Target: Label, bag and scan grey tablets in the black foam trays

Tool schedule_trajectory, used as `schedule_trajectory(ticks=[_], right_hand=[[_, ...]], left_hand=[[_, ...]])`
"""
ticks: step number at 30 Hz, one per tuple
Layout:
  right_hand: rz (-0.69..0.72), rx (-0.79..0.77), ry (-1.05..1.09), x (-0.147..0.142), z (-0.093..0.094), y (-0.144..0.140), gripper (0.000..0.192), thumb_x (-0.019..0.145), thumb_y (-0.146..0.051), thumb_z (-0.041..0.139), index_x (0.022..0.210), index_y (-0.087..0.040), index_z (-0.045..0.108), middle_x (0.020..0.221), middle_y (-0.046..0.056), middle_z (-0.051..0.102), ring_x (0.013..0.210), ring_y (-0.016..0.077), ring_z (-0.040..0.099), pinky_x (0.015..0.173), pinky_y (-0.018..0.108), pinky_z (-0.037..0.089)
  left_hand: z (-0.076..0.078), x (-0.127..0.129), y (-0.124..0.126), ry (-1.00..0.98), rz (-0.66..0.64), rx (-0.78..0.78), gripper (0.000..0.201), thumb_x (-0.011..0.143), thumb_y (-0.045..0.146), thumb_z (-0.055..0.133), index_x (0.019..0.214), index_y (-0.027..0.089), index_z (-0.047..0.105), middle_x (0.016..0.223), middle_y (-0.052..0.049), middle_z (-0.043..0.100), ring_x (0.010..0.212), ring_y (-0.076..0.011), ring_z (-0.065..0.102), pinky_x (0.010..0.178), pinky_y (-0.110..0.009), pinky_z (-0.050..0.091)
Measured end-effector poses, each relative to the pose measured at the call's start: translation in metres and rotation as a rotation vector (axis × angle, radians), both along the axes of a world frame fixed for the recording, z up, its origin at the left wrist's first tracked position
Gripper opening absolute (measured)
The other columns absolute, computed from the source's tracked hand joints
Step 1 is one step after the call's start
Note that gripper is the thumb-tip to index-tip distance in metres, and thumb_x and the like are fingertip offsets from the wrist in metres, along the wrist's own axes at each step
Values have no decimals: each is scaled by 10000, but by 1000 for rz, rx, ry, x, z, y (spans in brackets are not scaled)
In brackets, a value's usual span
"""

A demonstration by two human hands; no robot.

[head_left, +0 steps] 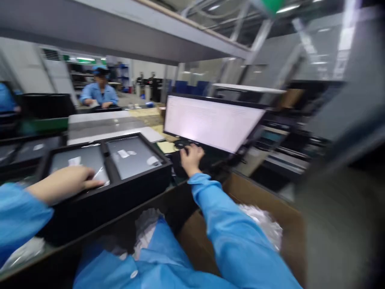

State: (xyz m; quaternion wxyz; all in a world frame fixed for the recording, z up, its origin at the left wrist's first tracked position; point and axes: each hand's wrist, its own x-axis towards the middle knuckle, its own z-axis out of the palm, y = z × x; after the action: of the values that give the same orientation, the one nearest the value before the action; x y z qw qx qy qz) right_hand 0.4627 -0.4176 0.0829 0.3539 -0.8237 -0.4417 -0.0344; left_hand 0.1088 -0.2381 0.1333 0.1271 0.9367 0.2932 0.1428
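My left hand [67,184] is at the near edge of a black foam tray [132,192], its fingers curled down and its thumb pointing right over a flat grey panel [87,158] in clear plastic. What those fingers pinch is hidden. In the tray's right compartment lies a similar grey panel [129,154] with white labels. My right hand [191,159] reaches forward to the foot of a lit monitor [210,120]. Its fingers are bent over something small and dark, too blurred to name.
A cardboard box [261,192] with clear plastic wrap [264,224] stands at my right. Another tray of panels [33,148] is at the left. A shelf [168,40] hangs overhead. A co-worker in blue [100,92] sits across the room. Yellow paper [167,147] lies by the monitor.
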Motion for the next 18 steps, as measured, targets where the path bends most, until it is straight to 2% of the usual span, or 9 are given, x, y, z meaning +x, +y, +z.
schedule_trajectory(ticks=[2, 3, 5, 6, 7, 9, 11, 14, 18], right_hand=[[-60, 168, -48, 5, 10, 34, 240, 982, -278, 468, 1065, -174, 667, 1402, 245, 569, 1395, 378, 444, 1170, 676, 268], [-108, 365, -102, 5, 16, 51, 197, 947, -261, 489, 1005, -189, 663, 1370, 239, 588, 1382, 368, 457, 1185, 649, 258], [7, 637, -164, -6, 31, 82, 124, 897, -255, 548, 949, -217, 654, 1287, 190, 641, 1320, 333, 524, 1173, 579, 326], [144, 691, -166, -17, 39, 94, 100, 880, -261, 581, 933, -223, 657, 1226, 157, 673, 1260, 311, 574, 1138, 540, 388], [320, 657, -144, -32, 48, 103, 95, 875, -272, 606, 928, -220, 664, 1161, 129, 699, 1191, 292, 618, 1087, 505, 448], [623, 444, -55, -71, 62, 118, 106, 867, -288, 660, 912, -196, 687, 1021, 87, 734, 1022, 249, 682, 966, 424, 532], [803, 169, 48, -114, 69, 132, 112, 858, -282, 717, 893, -176, 708, 917, 59, 746, 884, 204, 699, 855, 345, 561], [917, -155, 244, -171, 64, 158, 105, 877, -262, 757, 887, -168, 713, 850, 50, 751, 759, 161, 705, 722, 272, 563], [888, -319, 479, -216, 43, 199, 175, 891, -252, 788, 831, -152, 658, 780, 72, 741, 630, 143, 696, 579, 233, 548]], left_hand=[[-2, -23, 3, 75, 90, -137, 536, 705, 728, 734, 630, 204, 647, 603, -39, 641, 510, -193, 539, 505, -272, 344], [-2, -30, 5, 34, 130, -199, 518, 705, 710, 738, 654, 202, 648, 613, -36, 639, 522, -189, 543, 507, -270, 352], [-1, -38, 10, -103, 215, -256, 488, 715, 676, 734, 695, 196, 644, 604, -20, 609, 528, -174, 528, 503, -261, 358], [-1, -42, 12, -157, 255, -255, 478, 737, 666, 710, 711, 194, 642, 598, -14, 591, 529, -167, 513, 500, -257, 356], [-1, -47, 13, -205, 294, -248, 473, 762, 658, 676, 714, 189, 634, 596, -14, 575, 529, -160, 496, 497, -255, 352], [-6, -56, 14, -364, 375, -277, 440, 787, 609, 633, 712, 176, 614, 604, -25, 562, 538, -157, 490, 499, -255, 364], [-13, -66, 16, -620, 456, -369, 354, 763, 518, 643, 711, 170, 603, 604, -27, 554, 536, -156, 504, 497, -256, 390], [-25, -74, 20, -925, 473, -458, 240, 718, 397, 680, 681, 173, 604, 586, -17, 542, 532, -150, 523, 499, -248, 423], [-32, -77, 24, -1056, 414, -436, 218, 720, 332, 681, 599, 172, 598, 539, -21, 534, 494, -141, 508, 482, -245, 405]])
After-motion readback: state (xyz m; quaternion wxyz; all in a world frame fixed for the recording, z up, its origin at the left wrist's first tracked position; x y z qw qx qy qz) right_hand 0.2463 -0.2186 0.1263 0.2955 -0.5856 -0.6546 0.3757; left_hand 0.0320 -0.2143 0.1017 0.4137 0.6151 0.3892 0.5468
